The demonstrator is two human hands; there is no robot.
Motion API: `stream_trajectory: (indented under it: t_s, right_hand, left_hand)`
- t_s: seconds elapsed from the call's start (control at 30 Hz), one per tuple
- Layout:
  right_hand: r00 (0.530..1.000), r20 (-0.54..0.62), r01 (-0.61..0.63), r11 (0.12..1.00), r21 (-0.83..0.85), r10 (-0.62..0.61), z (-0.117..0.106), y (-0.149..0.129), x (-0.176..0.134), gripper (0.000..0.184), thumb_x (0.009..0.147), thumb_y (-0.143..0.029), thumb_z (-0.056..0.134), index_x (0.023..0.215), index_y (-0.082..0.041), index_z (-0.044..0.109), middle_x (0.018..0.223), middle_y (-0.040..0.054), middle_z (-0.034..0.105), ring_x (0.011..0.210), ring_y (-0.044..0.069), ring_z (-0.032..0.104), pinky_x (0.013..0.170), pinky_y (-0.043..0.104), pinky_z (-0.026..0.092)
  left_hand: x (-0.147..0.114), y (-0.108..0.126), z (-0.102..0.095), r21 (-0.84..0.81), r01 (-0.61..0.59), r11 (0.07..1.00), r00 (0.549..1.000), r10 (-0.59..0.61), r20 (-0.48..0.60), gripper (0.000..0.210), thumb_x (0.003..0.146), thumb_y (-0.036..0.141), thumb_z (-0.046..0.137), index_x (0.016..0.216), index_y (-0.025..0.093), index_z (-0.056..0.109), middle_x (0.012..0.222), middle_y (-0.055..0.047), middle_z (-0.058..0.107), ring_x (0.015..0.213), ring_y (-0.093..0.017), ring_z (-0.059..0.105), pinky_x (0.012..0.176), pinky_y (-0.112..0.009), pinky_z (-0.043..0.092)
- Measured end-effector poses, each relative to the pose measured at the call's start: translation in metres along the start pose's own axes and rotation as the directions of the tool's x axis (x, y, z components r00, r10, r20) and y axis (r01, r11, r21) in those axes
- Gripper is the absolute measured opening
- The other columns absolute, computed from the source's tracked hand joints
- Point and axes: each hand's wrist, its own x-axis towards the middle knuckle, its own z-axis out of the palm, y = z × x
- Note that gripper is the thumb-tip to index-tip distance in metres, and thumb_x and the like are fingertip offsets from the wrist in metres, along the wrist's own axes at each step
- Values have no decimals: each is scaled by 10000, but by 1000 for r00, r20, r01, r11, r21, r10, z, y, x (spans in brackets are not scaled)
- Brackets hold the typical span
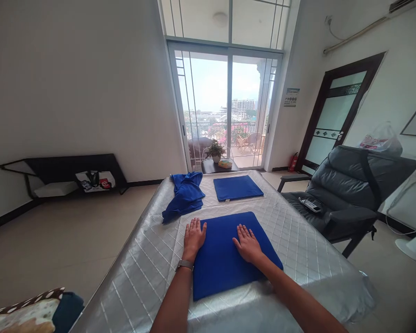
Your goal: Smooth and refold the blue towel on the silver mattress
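Observation:
A flat blue folded cloth (222, 259) lies on the quilted silvery-white mattress cover (149, 263) in front of me. My left hand (194, 237) rests flat at its left edge, fingers stretched forward. Flat on the cloth's right half is my right hand (248, 244), palm down with its fingers extended. Neither hand grips anything. Farther back lies a second flat blue folded cloth (238, 187) with a small white tag at its near edge. To its left, a rumpled blue cloth (185, 194) sits in a loose heap.
A grey reclining chair (350, 185) with a controller (311, 204) on its seat stands at the right. Beyond the bed, a small table holds a potted plant (215, 150). A black folded frame (69, 171) leans by the left wall. Cushions (31, 314) lie at lower left.

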Motion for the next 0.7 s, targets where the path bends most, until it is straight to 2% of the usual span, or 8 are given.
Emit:
stream_trajectory:
  t_s: [0.17, 0.33, 0.4, 0.5, 0.63, 0.7]
  right_hand:
    - [996, -22, -92, 995, -29, 91, -8, 40, -10, 725, 1020, -528, 144, 1586, -78, 197, 1653, 83, 158, 1530, 201, 104, 1244, 403, 73]
    - [993, -70, -98, 995, -15, 97, -8, 45, -15, 723, 1019, -513, 166, 1580, -59, 210, 1648, 102, 185, 1528, 207, 124, 1242, 393, 61]
    - [993, -75, -96, 995, -4, 96, -8, 43, -15, 722, 1017, -507, 172, 1577, -53, 220, 1646, 107, 191, 1528, 210, 123, 1241, 391, 55]
    - [993, -71, -99, 995, 6, 99, -7, 42, -14, 721, 1014, -497, 170, 1577, -50, 214, 1647, 107, 186, 1528, 210, 122, 1240, 393, 44]
    - [992, -66, -106, 994, 8, 106, -3, 45, -11, 724, 1010, -498, 166, 1580, -54, 203, 1649, 102, 169, 1528, 210, 120, 1239, 398, 43]
    - [992, -68, -104, 995, 2, 104, -1, 46, -10, 720, 1011, -496, 165, 1581, -57, 207, 1648, 101, 179, 1528, 211, 121, 1238, 399, 46]
  left_hand:
    - [-3, 1, -3, 12, -13, 1000, 997, 14, -82, 591, 1032, 413, 274, 1462, 52, 458, 1550, -188, 414, 1470, -262, 335, 1224, -445, 211]
    - [-5, 7, -19, 69, -74, 995, 977, 86, -197, 549, 1026, 358, 258, 1442, 89, 496, 1519, -155, 474, 1455, -236, 366, 1229, -433, 212]
    - [-8, 14, -25, 59, -109, 992, 979, 117, -169, 550, 1031, 365, 249, 1419, 90, 525, 1487, -157, 514, 1428, -242, 411, 1209, -430, 266]
    - [-22, 29, -30, 42, -154, 987, 986, 156, -57, 567, 1036, 406, 253, 1423, 92, 523, 1485, -160, 516, 1418, -260, 427, 1177, -441, 329]
    - [-61, 40, -24, 46, -240, 970, 970, 237, 62, 630, 1030, 492, 267, 1523, 117, 381, 1601, -147, 318, 1491, -274, 284, 1205, -487, 269]
    - [-81, 38, -20, 46, -230, 972, 969, 224, 109, 673, 1024, 540, 245, 1548, 124, 325, 1621, -141, 255, 1504, -276, 239, 1211, -501, 246]
